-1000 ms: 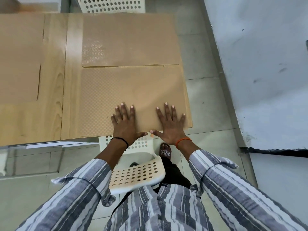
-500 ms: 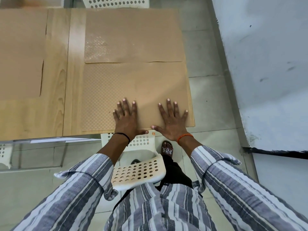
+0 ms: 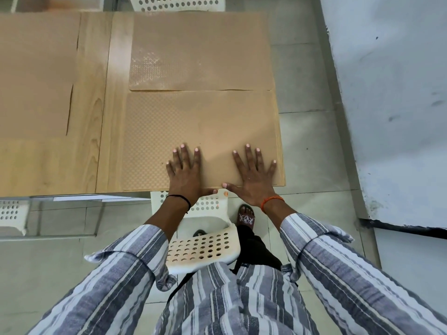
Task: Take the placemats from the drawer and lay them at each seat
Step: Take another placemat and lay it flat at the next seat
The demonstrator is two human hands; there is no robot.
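Observation:
A tan dotted placemat (image 3: 193, 126) lies flat at the near right corner of the wooden table (image 3: 92, 131). My left hand (image 3: 185, 172) and my right hand (image 3: 254, 176) press flat on its near edge, fingers straight and spread, thumbs at the table's edge. Beyond it lies a second placemat (image 3: 200, 52), edge to edge with the first. Two more placemats (image 3: 36, 44) (image 3: 31, 110) lie along the left side of the table.
A white perforated chair (image 3: 203, 245) stands between me and the table, its seat under the table edge. Another white chair (image 3: 176, 2) is at the far side and one (image 3: 12, 213) at the left. A grey wall (image 3: 387, 93) runs close on the right.
Both hands have stayed flat on the near placemat. The view has shifted slightly, so the table sits a little lower and to the right in the frame.

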